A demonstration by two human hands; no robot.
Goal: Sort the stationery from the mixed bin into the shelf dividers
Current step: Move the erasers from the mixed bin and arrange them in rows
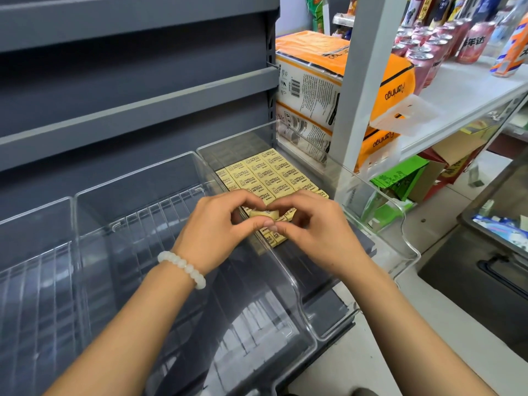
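Note:
Rows of small yellow erasers [267, 174] lie flat in the rightmost clear plastic divider bin [380, 192] on the grey shelf. Just above the front rows, my left hand [220, 227] and my right hand [311, 227] meet and together pinch one yellow eraser [264, 214] between fingertips and thumbs. Several more erasers [275, 238] show beneath my hands. A white bead bracelet [183, 268] circles my left wrist.
Two more clear bins, the middle bin [137, 224] and the left bin [34, 267], hold nothing. Grey shelves [137, 110] rise behind. At the right stand orange tissue packs [314, 81], a white rack with drink cans [428, 44], and a metal counter [485, 252].

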